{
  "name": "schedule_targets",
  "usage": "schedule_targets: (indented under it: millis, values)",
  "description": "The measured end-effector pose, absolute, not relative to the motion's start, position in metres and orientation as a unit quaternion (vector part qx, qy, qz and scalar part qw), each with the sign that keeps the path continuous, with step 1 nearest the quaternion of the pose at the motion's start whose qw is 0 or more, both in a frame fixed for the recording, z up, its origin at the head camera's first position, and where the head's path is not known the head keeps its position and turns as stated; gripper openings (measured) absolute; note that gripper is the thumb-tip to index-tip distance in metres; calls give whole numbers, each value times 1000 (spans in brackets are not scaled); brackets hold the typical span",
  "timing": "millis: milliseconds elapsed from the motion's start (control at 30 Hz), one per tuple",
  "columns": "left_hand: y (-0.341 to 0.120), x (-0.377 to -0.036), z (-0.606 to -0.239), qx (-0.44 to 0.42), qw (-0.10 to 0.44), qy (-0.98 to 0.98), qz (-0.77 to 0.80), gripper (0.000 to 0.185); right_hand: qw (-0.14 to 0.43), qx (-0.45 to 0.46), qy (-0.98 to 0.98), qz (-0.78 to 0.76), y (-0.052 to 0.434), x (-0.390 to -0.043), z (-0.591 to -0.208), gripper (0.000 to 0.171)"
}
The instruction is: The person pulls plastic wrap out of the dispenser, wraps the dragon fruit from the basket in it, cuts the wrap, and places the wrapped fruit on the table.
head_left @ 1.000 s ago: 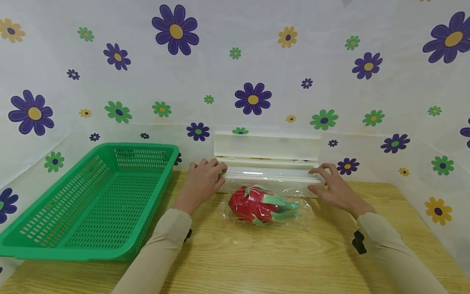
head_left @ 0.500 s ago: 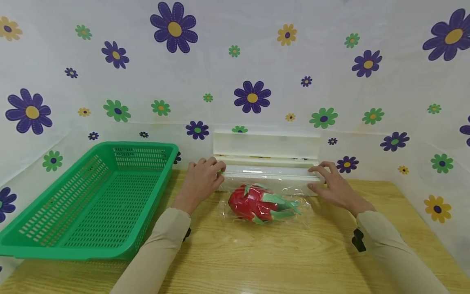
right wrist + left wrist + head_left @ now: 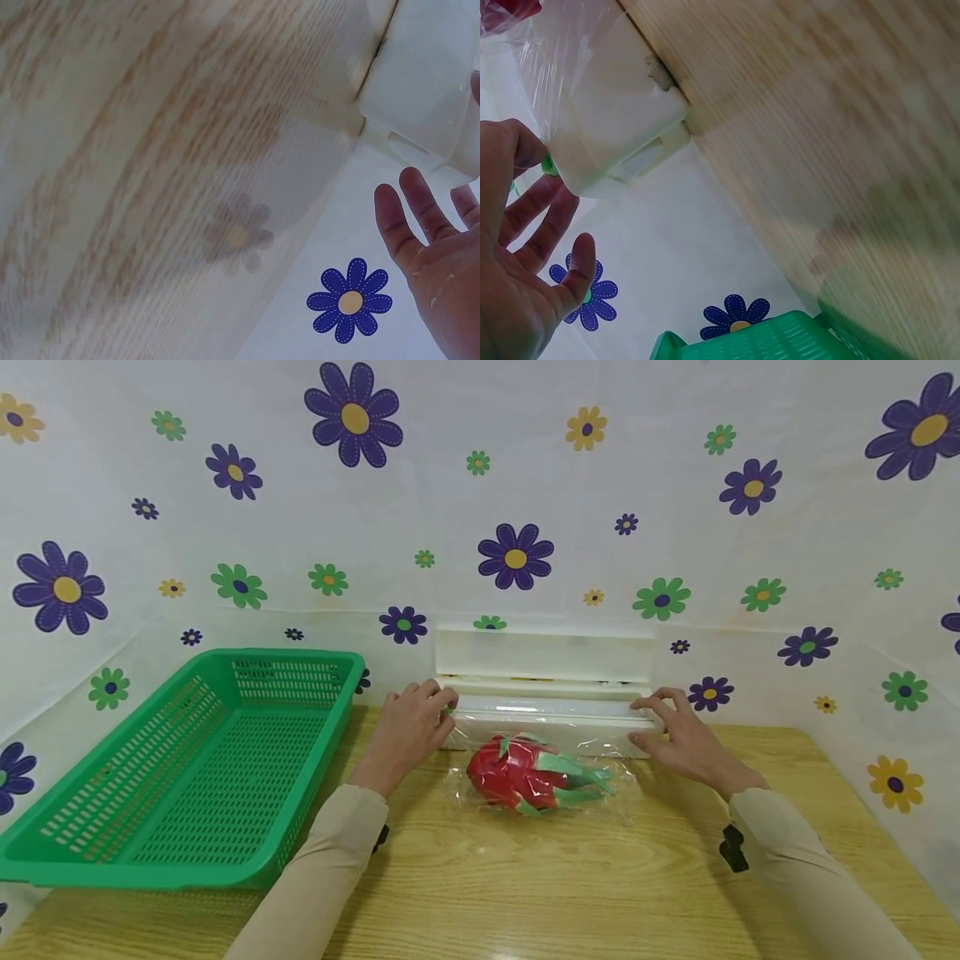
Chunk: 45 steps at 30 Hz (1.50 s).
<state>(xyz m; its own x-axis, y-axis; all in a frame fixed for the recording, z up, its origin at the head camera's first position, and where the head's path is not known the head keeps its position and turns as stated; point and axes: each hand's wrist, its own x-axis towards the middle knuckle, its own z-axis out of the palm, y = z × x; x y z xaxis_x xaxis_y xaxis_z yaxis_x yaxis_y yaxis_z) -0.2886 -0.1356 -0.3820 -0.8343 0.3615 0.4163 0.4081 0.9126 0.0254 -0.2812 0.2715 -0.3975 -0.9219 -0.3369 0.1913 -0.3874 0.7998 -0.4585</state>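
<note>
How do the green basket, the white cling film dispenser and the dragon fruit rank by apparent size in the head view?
1. Green basket, clearly largest, though it also sits nearer the camera.
2. White cling film dispenser, lid open.
3. Dragon fruit, smallest, lying on the film.
</note>
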Motion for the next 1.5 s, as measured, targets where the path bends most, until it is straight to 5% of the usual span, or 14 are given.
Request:
schedule_targets:
  millis: [533, 933, 1500]
  values:
    - [-140, -288, -384, -176, 231, -954, -67, 10, 50, 194, -944, 264, 273, -282, -398, 45]
    - [-125, -282, -377, -173, 175, -960, -131, 38, 27, 171, -941, 290, 276, -283, -394, 46]
    - [-120, -286, -381, -205, 170, -942, -205, 12, 20, 167, -932, 320, 285, -280, -379, 43]
